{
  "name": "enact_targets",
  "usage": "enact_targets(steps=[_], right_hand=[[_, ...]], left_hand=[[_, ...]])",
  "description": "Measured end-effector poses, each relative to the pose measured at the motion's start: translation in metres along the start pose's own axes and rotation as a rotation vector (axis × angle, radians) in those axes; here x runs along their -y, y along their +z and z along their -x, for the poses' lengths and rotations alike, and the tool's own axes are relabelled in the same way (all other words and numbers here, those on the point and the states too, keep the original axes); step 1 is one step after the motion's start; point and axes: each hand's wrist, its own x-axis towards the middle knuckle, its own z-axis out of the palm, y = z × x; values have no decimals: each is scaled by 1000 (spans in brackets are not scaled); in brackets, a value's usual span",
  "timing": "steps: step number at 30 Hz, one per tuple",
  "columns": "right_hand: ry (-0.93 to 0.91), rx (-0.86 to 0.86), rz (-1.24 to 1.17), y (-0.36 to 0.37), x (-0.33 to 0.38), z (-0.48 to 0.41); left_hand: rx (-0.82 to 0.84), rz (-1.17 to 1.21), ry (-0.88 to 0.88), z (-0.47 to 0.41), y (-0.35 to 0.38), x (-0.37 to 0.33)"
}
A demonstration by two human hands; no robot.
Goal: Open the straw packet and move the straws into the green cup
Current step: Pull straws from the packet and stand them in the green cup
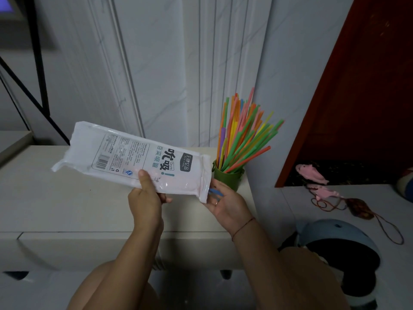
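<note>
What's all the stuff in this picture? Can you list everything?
straw packet: one, white, held in the air above the cabinet
straws: many, bright mixed colours, standing in the green cup
blue straw: one, blue, poking out of the packet's end
green cup: one, green, on the cabinet by the wall
cabinet: one, cream, under the cup
helmet: one, blue, lower right
pink toys: two, pink, on the white surface at right
pouch: one, brown, beside the toys
left grip: one bare hand, holds the packet
right grip: one bare hand, open under the packet's end
</note>
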Motion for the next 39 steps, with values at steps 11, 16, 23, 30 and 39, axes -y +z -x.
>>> enact_targets(steps=[11, 16, 23, 30, 39], right_hand=[[126, -53, -28, 0, -1, 2], [163, -16, -8, -1, -1, 4], [168, 26, 26, -3, 4, 9], [145, 49, 78, -6, 4, 12], [15, 150, 134, -9, 6, 11]], left_hand=[[-49, -33, 60, -6, 1, 0], [-73, -19, 72, -5, -1, 0], [-55, 61, 64, -4, 1, -5], [-78, 145, -17, -10, 0, -3], [-30, 218, -123, -15, -3, 3]])
